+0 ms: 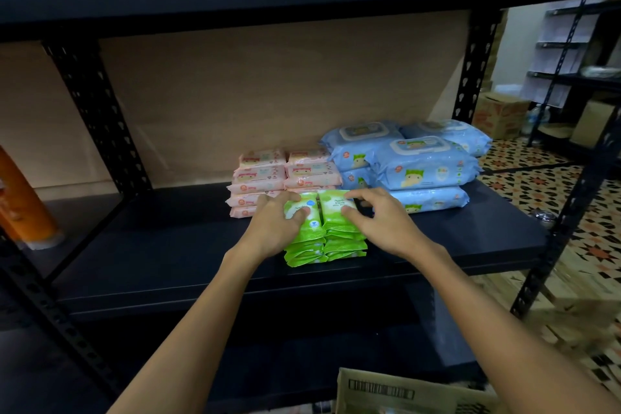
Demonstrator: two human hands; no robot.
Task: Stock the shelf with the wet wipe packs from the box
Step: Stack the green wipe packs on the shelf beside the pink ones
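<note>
On the dark metal shelf point(168, 245), the stacked green wipe packs point(324, 232) sit near its front edge; the pink wipe packs point(268, 175) lie just behind them, the large blue wipe packs point(420, 165) toward the right edge. The cardboard box point(403, 393) stands below.

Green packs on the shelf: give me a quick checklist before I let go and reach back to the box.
1. Green packs resting on the shelf: ok.
2. Two green stacks side by side, roughly even: ok.
3. Left hand grip on the left stack's top pack: ok.
4. Right hand on the right stack: ok.
5. Pink packs and blue packs behind undisturbed: ok.
6. Packs left in the box: cannot tell.
</note>
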